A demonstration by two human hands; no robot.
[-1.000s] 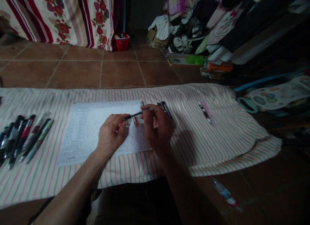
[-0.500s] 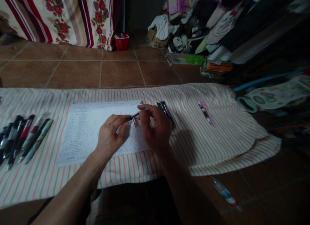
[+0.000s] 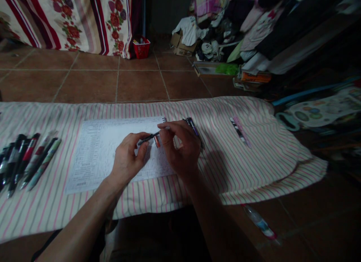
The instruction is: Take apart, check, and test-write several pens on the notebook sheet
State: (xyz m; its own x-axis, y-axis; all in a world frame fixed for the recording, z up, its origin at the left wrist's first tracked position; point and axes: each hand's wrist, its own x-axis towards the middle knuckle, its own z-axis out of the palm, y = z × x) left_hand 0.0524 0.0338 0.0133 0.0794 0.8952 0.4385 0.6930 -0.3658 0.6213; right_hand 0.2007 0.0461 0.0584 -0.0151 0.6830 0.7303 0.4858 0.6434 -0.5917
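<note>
Above a printed sheet (image 3: 113, 141) on the striped cloth, a slim dark pen (image 3: 152, 137) is held slantwise between my hands. My left hand (image 3: 128, 155) pinches its lower-left part with thumb and index finger. Around the upper-right end are the closed thumb and fingers of my right hand (image 3: 182, 145). A small copper-coloured cylinder (image 3: 156, 141) shows just below the pen, beside my right fingers; whether it is held or lies on the paper I cannot tell. Dark pens (image 3: 192, 125) lie just past my right hand, partly hidden by it.
Several pens (image 3: 31, 156) lie side by side on the striped cloth (image 3: 254, 171) at the left. A pink-and-black strip-like item (image 3: 240, 131) rests on the right. Beyond are a red basket (image 3: 141, 49) and piled clothes. A plastic bottle (image 3: 261, 222) lies on the tiled floor.
The pen has shifted slightly, and more of its lower-left end shows between my left thumb and index finger. My right fingertips have moved a little left.
</note>
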